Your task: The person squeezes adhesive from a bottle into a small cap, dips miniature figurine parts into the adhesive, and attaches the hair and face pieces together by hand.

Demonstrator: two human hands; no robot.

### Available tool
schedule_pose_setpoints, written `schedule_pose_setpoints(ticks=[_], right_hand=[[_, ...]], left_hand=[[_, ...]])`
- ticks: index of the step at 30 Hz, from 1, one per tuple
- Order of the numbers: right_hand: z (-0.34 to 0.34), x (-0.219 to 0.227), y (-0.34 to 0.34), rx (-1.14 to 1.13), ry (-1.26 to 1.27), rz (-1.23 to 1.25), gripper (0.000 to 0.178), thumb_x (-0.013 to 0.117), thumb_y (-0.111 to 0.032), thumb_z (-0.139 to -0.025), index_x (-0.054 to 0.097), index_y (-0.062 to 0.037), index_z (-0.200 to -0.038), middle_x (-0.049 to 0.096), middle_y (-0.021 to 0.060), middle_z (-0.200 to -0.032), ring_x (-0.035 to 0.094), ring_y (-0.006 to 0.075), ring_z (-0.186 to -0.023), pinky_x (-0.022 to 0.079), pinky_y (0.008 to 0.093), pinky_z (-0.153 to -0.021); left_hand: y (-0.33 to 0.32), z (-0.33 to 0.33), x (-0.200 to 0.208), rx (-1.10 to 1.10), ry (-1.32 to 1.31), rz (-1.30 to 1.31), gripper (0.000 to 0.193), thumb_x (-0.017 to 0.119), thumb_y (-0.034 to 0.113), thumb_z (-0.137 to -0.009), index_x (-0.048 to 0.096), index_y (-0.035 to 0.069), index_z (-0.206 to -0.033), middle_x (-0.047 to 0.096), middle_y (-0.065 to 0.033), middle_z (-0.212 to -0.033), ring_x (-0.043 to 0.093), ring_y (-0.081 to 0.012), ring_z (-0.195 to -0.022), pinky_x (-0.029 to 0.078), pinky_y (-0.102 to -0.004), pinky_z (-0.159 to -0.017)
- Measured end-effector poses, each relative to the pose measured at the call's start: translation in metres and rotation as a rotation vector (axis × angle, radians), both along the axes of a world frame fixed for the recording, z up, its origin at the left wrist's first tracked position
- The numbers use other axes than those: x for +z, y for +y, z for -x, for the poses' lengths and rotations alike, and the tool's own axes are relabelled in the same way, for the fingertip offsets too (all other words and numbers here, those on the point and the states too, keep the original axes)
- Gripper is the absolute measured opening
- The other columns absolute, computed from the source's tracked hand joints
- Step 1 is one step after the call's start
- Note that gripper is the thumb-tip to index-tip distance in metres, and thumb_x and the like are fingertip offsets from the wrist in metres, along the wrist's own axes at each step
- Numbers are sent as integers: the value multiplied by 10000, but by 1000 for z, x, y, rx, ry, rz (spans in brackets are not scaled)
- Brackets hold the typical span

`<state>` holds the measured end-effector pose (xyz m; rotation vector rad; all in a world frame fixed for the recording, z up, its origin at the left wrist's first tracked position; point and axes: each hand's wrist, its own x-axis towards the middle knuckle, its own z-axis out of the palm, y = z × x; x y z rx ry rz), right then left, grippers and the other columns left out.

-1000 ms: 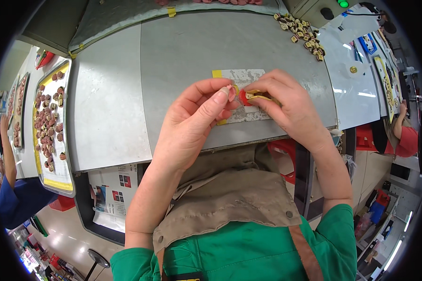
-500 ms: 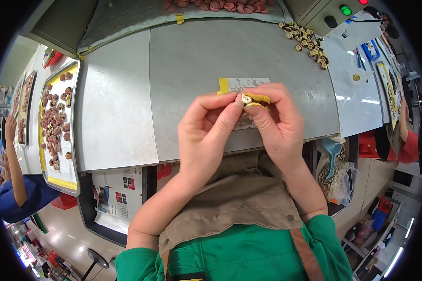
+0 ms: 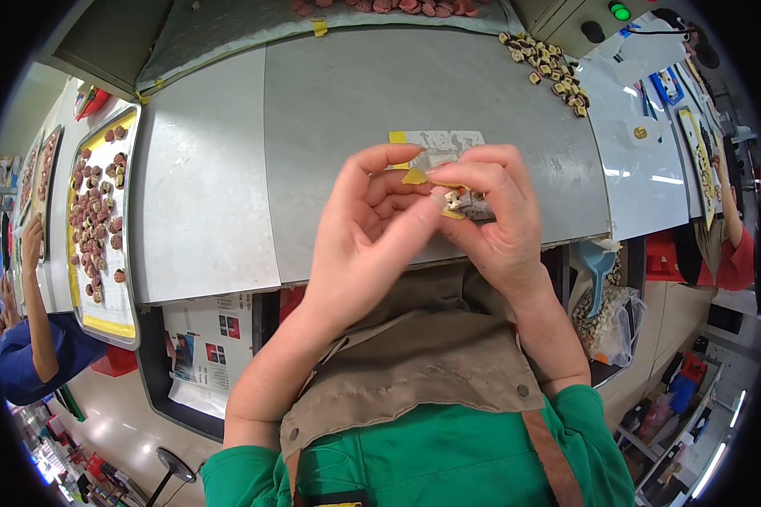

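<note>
Grip is what I'd fuss over, since the piece (image 3: pixel 453 201) is tiny. Right hand (image 3: pixel 507 207) has it between fingers and thumb, pinch pretty narrow, with yellow edging on either side of the cream-and-dark middle; can't tell if that yellow belongs to the piece or the fingers. Left hand (image 3: pixel 355 221) is right beside it, fingers curled and a roomy gap between index and thumb. Its thumb tip is at the piece or nearly so, and I honestly can't tell whether it's gripping anything. Another yellow bit (image 3: pixel 414 177) shows at the left fingertips, too small to make out. All this hangs above the near side of the counter (image 3: pixel 355 93), around a scuffed white card (image 3: pixel 448 144). If it were me, I'd go easy on the squeeze: looks like it could crumble or pop sideways, just a guess. Let the right hand do the holding and the left thumb only steady, pressing straight rather than twisting. Work low over the card so a slip lands close by. Loose chunks (image 3: pixel 558 72) sit at the far right and the tray (image 3: pixel 108 328) of pinkish lumps (image 3: pixel 93 226) is well off left, so neither crowds you.
</note>
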<state>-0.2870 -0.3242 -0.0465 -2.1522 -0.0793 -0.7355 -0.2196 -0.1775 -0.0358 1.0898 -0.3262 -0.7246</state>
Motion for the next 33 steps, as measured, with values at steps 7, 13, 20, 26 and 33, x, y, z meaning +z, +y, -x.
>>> schedule_pose_setpoints(ticks=[7,13,20,26,33], right_hand=[[-1,-13,-14,-58,-42,143,331,802,-65,-659,625,-75,-939,560,63,-916,572,215,-834,487,306,-694],[-4,-11,0,-46,-41,203,352,769,-63,-623,594,-67,-929,574,93,-924,559,293,-845,474,377,-709],[35,13,-1,-65,36,117,361,707,-160,-811,557,-32,-1113,526,117,-1108,515,241,-997,417,330,-862],[47,30,-41,-122,74,96,314,668,-107,-840,550,-17,-1117,504,115,-1101,490,212,-960,398,303,-863],[-22,68,-72,-66,137,243,246,603,-29,-835,562,-11,-1076,546,96,-1054,525,196,-965,412,296,-866]], left_hand=[[-18,8,-26,105,-449,-106,469,697,35,-830,457,-15,-1230,603,-101,-1033,618,-125,-894,526,-252,-765],[-5,9,-16,110,-426,-200,426,666,25,-848,460,-7,-1220,586,-74,-1034,603,-121,-912,509,-249,-776],[76,-40,12,460,-941,-447,287,653,22,-814,599,43,-1095,649,-51,-910,641,-131,-837,516,-270,-762],[236,-120,27,839,-1300,-1283,194,646,113,-811,648,29,-985,677,-143,-923,644,-280,-884,490,-379,-798],[145,-147,33,668,-1467,-1088,277,660,156,-837,628,65,-1097,602,-138,-1096,554,-333,-1034,437,-426,-894]])
